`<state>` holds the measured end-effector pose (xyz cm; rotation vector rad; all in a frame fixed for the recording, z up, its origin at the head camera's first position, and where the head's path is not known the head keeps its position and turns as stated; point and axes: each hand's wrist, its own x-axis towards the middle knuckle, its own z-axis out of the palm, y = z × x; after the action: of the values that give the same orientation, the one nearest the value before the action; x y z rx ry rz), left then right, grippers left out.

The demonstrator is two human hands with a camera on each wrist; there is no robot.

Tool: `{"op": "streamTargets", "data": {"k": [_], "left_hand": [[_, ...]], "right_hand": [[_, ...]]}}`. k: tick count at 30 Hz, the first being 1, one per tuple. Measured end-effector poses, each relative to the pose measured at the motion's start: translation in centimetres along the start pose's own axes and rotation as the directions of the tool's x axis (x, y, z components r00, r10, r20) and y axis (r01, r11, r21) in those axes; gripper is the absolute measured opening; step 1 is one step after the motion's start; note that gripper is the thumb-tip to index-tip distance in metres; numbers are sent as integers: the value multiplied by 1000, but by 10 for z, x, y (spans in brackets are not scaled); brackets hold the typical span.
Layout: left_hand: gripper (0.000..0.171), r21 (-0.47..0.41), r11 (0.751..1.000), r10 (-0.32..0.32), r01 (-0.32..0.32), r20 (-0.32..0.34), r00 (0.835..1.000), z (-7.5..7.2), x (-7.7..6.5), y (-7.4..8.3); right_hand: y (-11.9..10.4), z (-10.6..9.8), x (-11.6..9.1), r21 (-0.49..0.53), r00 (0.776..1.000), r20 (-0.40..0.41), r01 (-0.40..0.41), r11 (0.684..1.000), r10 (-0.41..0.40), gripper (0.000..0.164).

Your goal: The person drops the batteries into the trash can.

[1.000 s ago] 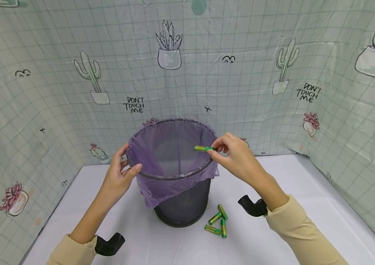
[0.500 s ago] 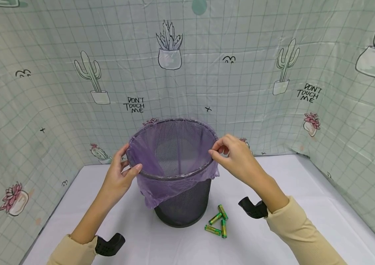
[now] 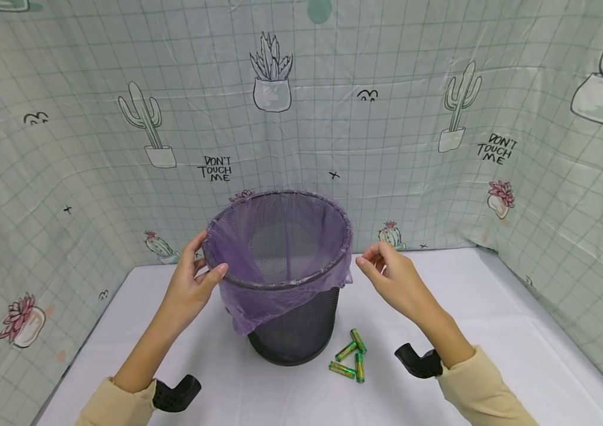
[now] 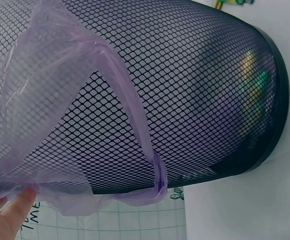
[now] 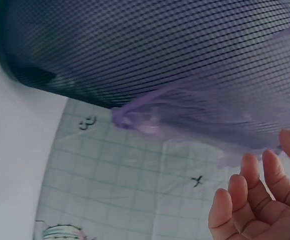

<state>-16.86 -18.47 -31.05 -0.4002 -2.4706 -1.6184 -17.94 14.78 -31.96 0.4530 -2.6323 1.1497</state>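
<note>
A black mesh wastebasket (image 3: 306,331) stands upright in the head view, lined with a thin purple bin bag (image 3: 271,305) folded over its rim. My left hand (image 3: 192,290) grips the rim at the left, thumb over the edge and fingers outside. Just right of the rim hangs my right hand (image 3: 394,278), its fingers loosely curled around nothing. In the right wrist view, that hand (image 5: 257,200) shows bare fingertips near the bag's edge. Several green and yellow batteries (image 3: 342,370) lie on the table by the basket's base. Through the mesh, blurred yellow-green shapes (image 4: 253,85) show low inside the basket.
A white cloth covers the table (image 3: 429,378). Behind and at both sides hangs a grid-patterned curtain (image 3: 301,142) printed with cacti, close behind the basket. Black curved pieces (image 3: 176,393) sit at both wrists, by beige sleeves.
A second ago my right hand pinched a battery over the basket's opening; half a second ago it was gone from the fingers. The right hand has since moved right and down, off the rim.
</note>
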Motion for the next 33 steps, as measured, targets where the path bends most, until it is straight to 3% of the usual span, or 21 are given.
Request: {"op": "streamTargets", "data": {"k": [7,13,28,33], "left_hand": [[72,5,1000,-5,5,1,1000,0,0,0],[72,8,1000,-4,4,2,1000,0,-1,1],[72,16,1000,4,-4,-4,1000,0,-1,1],[72,18,1000,2,-2,-4,1000,-1,-1,1]], "right_hand": [[27,14,-14,-20,999,19,-36,999,36,14],[48,27,-26,-18,992,73,-100,995,101,18],[83,61,-47,14,944,174,-287,958,280,29],[94,70,-51,22,932,194,-317,948,307,29]]}}
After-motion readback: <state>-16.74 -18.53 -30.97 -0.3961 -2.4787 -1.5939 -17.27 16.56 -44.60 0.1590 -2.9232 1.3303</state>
